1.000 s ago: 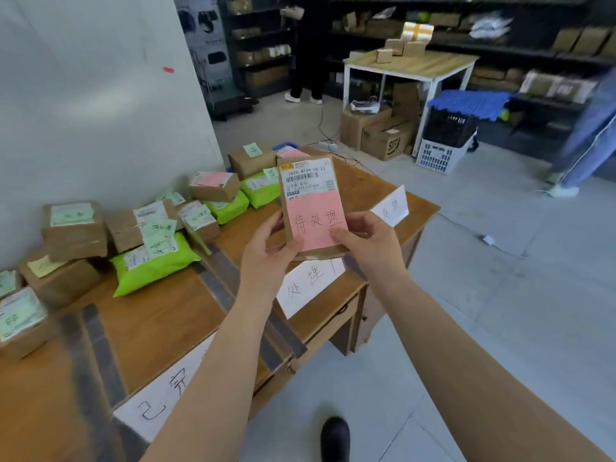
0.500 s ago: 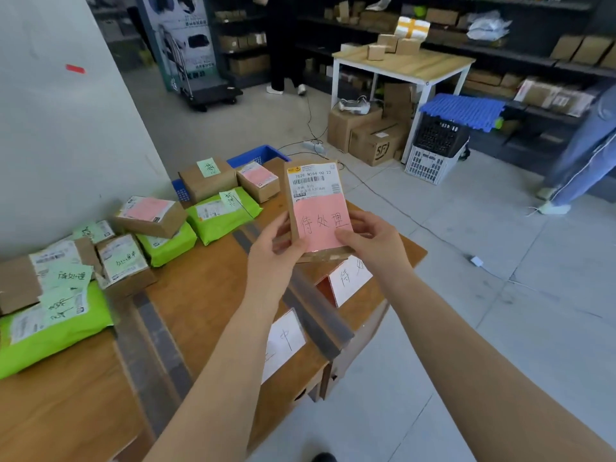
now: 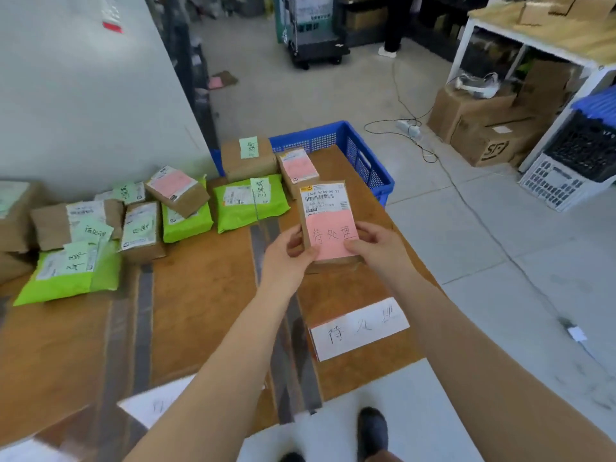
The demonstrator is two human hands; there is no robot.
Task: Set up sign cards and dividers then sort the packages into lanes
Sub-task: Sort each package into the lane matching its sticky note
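Held package: brown parcel [image 3: 328, 221] with a shipping label on top and a pink note hand-written 待处理; it is raised over the right end of the desk [image 3: 200, 295], label side toward the camera, so the note can be read and matched to a lane.
Left hand [image 3: 286, 253]: grasping the parcel's lower left corner; thumb lies across the pink note, fingers curl behind the parcel.
Right hand [image 3: 378, 243]: grasping the lower right edge; thumb on the note's lower right corner, fingers wrapped underneath. The two-handed hold keeps the flat parcel level and facing up.
Sign card [image 3: 358, 328]: white card at the front edge of the desk near its right corner, marked with the same three characters; it names the rightmost lane.
Divider [image 3: 283, 328]: dark strip running from front edge to back, just left of the sign card; it separates this lane from the next.
Second divider [image 3: 133, 328]: parallel strip further left.
Unsorted stock: green mailer [image 3: 248, 201] and other brown and green parcels bunched along the back edge, most bearing green or pink notes.
Blue crate [image 3: 360, 155]: beyond the back right corner of the desk.
Judged step: parcel and card match, so it likely belongs in the right lane, behind the card.
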